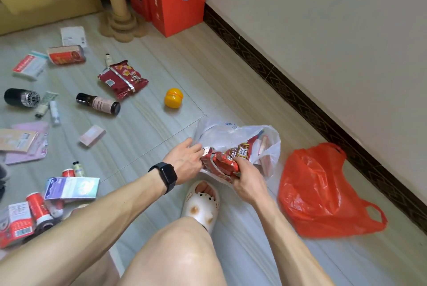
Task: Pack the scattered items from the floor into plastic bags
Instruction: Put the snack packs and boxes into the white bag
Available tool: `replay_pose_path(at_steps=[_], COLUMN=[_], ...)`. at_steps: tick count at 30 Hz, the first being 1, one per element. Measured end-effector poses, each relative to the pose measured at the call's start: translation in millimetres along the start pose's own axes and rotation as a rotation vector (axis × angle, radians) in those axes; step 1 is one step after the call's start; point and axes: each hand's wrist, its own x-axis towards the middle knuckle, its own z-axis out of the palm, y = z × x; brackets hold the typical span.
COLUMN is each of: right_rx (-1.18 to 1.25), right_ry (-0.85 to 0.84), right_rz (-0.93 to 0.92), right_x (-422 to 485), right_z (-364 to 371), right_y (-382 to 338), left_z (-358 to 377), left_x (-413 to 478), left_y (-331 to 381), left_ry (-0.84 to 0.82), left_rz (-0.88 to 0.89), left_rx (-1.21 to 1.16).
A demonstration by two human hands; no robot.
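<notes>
Thin translucent white plastic bag [231, 133]; glossy crinkled orange-red plastic bag [323, 191]; shiny foil snack packet [221, 161]; smooth floor [161, 59] tiles.

Pale striped tile floor [231, 59]. Near right: white plastic bag [221, 134], red plastic bag [318, 193] just beside it. Centre: yellow round container [173, 101]. Left: maroon snack packet [122, 79], dark bottle [98, 103], pink box [92, 135]. Far: red cartons [175, 8].
</notes>
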Motion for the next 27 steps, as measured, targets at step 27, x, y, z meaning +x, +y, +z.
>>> replay_pose_path(at_steps=[27], right_rx=[0.357], right_ry=[0.185], right_rz=[0.292], right_x=[49.4], right_z=[23.6], right_y=[28.9], left_z=[-8.1], left_x=[58.9], left_y=[-16.0], left_ry=[-0.308], left_rz=[-0.255], left_rx=[-0.026])
